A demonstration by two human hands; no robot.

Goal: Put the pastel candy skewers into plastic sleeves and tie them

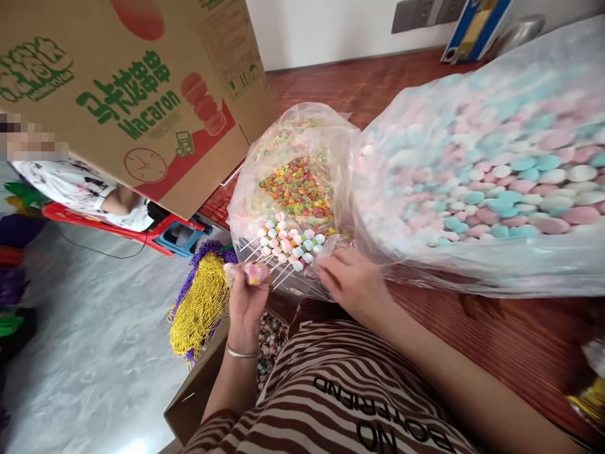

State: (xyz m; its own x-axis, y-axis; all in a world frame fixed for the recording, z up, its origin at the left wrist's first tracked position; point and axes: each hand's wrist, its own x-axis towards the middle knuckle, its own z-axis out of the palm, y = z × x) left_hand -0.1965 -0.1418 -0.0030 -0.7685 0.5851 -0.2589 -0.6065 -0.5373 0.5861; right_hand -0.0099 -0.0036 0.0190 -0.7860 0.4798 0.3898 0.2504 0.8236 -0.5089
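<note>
My left hand (247,306), with a bracelet at the wrist, is closed around a small pink, white and yellow sweet (256,273); its exact kind is unclear. Just beyond it lie several marshmallow skewers (288,243), pastel balls on thin white sticks, on top of a clear plastic bag (302,116). Ring-shaped sweets (297,189) in orange, green and yellow fill that bag. At the bag's near right side, my right hand (354,277) has its fingers curled on the crumpled film, right of the skewers.
A big bag of pastel round sweets (510,189) covers the right of the red wooden table (444,340). The cardboard Macaron box (189,139) stands at left. An open carton (198,384) with small wrapped items sits below. Gold beads (201,309) hang nearby; another person (80,183) sits behind the box.
</note>
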